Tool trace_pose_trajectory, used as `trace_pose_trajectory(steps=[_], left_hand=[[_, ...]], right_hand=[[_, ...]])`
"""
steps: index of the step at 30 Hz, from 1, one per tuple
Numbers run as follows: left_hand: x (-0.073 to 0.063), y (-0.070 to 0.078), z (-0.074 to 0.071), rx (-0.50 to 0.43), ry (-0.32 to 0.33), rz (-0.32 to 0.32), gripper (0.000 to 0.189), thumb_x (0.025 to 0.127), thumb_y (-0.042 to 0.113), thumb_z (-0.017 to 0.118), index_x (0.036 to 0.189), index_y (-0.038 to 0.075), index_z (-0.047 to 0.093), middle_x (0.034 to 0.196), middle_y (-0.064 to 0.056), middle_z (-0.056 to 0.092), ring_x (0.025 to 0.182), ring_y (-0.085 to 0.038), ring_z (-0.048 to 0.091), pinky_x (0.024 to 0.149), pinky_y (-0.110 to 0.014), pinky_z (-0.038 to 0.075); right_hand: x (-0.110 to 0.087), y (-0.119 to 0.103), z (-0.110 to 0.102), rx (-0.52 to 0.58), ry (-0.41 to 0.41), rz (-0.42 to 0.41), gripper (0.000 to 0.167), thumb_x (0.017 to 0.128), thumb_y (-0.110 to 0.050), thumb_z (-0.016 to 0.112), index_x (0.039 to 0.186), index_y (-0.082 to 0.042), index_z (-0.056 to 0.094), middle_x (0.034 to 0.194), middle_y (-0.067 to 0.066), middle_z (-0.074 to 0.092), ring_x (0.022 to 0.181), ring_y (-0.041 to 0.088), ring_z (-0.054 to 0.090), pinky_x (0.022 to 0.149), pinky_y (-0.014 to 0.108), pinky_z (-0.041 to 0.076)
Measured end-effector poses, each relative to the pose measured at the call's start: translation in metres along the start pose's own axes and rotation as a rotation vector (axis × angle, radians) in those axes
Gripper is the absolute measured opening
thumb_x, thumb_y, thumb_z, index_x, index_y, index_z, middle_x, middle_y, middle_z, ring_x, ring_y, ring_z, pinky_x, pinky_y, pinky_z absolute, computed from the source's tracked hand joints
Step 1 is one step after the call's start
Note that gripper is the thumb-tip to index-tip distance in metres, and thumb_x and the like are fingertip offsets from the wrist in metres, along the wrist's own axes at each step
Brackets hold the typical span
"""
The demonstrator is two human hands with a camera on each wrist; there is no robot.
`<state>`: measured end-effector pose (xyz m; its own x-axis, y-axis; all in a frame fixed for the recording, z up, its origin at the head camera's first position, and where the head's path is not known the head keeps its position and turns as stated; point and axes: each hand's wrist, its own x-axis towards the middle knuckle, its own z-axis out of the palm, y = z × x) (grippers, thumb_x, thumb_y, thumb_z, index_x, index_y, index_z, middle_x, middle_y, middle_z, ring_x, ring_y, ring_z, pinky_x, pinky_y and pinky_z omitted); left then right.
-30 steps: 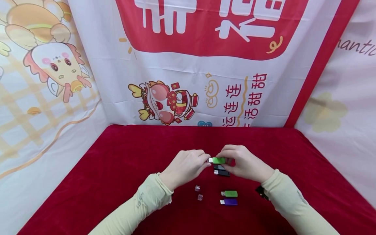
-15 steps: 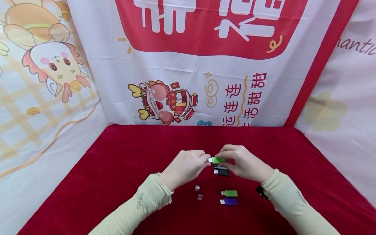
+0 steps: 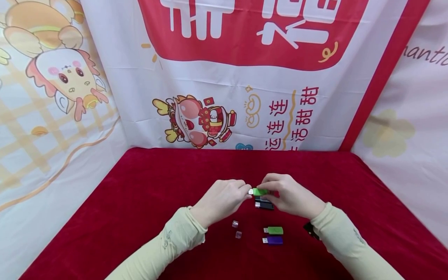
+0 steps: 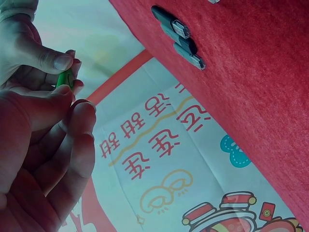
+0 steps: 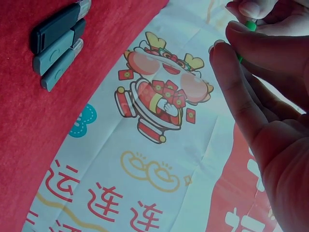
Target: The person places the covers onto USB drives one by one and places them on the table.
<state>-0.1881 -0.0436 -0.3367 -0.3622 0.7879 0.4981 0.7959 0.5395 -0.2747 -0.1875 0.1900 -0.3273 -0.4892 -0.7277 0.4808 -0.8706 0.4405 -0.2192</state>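
Both hands hold a green USB flash drive [image 3: 259, 191] up in front of me, its pale plug end to the left. My left hand [image 3: 224, 199] pinches that plug end between thumb and fingers. The thumb and fingers of my right hand [image 3: 292, 194] pinch the green body, covering part of it. In the left wrist view the drive's green body [image 4: 64, 79] shows between the two hands' fingertips. Just nearer than the hands, a black flash drive [image 5: 53, 34] lies on the cloth beside two grey-looking flash drives [image 5: 55, 52], all with their plugs pointing the same way.
Nearer on the red cloth [image 3: 157, 186] lie another green flash drive [image 3: 275, 230] and a purple flash drive [image 3: 275, 240], plugs bare. Left of them sit two small clear caps [image 3: 235, 224]. A printed curtain [image 3: 217, 77] stands behind the table. Something black [image 3: 310, 229] shows by the right cuff.
Both hands keep their hold on the green flash drive and stay almost in place, with only slight shifts. The drives and caps on the cloth have not moved.
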Motion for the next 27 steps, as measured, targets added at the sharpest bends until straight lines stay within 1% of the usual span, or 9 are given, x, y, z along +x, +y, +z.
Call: trace_pose_trajectory(steps=[4, 9, 13, 17, 23, 27], left_hand=[[0.000, 0.001, -0.001, 0.006, -0.016, 0.005, 0.012, 0.091, 0.023, 0.072, 0.092, 0.012, 0.068, 0.077, 0.002, 0.061, 0.067, -0.008, 0.060, 0.058, -0.021, 0.051], [-0.001, 0.002, -0.002, 0.010, -0.039, 0.013, 0.011, 0.091, 0.020, 0.072, 0.093, 0.010, 0.068, 0.078, 0.001, 0.062, 0.067, -0.009, 0.059, 0.060, -0.020, 0.052], [-0.001, 0.002, 0.000, 0.001, -0.060, 0.010, 0.011, 0.091, 0.020, 0.072, 0.094, 0.010, 0.068, 0.079, 0.000, 0.061, 0.067, -0.009, 0.059, 0.061, -0.019, 0.051], [-0.001, 0.002, 0.002, -0.016, -0.079, -0.001, 0.012, 0.092, 0.024, 0.072, 0.094, 0.012, 0.069, 0.078, 0.002, 0.061, 0.066, -0.008, 0.058, 0.058, -0.018, 0.050], [-0.002, 0.000, 0.002, -0.088, -0.065, -0.042, 0.015, 0.093, 0.029, 0.069, 0.093, 0.014, 0.070, 0.077, 0.004, 0.061, 0.064, -0.008, 0.058, 0.054, -0.021, 0.049], [-0.002, -0.001, 0.005, -0.100, -0.063, -0.053, 0.019, 0.093, 0.032, 0.070, 0.096, 0.013, 0.071, 0.078, 0.004, 0.062, 0.063, -0.009, 0.059, 0.054, -0.022, 0.049]], right_hand=[[0.000, 0.001, 0.001, 0.002, 0.002, -0.014, 0.028, 0.073, 0.003, 0.084, 0.099, -0.003, 0.075, 0.092, 0.001, 0.063, 0.078, 0.009, 0.061, 0.067, 0.020, 0.053], [0.001, 0.001, 0.003, 0.005, -0.001, -0.034, 0.027, 0.073, 0.004, 0.083, 0.098, -0.003, 0.075, 0.092, 0.001, 0.064, 0.079, 0.008, 0.062, 0.068, 0.020, 0.053], [0.002, 0.001, 0.004, 0.001, -0.014, -0.027, 0.026, 0.074, 0.003, 0.084, 0.098, -0.004, 0.074, 0.092, 0.001, 0.064, 0.080, 0.008, 0.062, 0.071, 0.020, 0.053], [0.002, 0.001, 0.004, -0.007, -0.044, -0.002, 0.027, 0.074, 0.000, 0.084, 0.099, -0.004, 0.074, 0.092, 0.001, 0.064, 0.080, 0.009, 0.062, 0.071, 0.021, 0.054], [0.000, 0.006, 0.001, 0.043, -0.063, 0.023, 0.029, 0.074, 0.001, 0.084, 0.101, -0.005, 0.075, 0.094, -0.001, 0.066, 0.079, 0.009, 0.061, 0.069, 0.024, 0.054], [0.000, 0.010, 0.000, 0.073, -0.071, 0.041, 0.029, 0.075, -0.002, 0.085, 0.102, -0.007, 0.075, 0.095, -0.003, 0.066, 0.080, 0.009, 0.061, 0.071, 0.024, 0.054]])
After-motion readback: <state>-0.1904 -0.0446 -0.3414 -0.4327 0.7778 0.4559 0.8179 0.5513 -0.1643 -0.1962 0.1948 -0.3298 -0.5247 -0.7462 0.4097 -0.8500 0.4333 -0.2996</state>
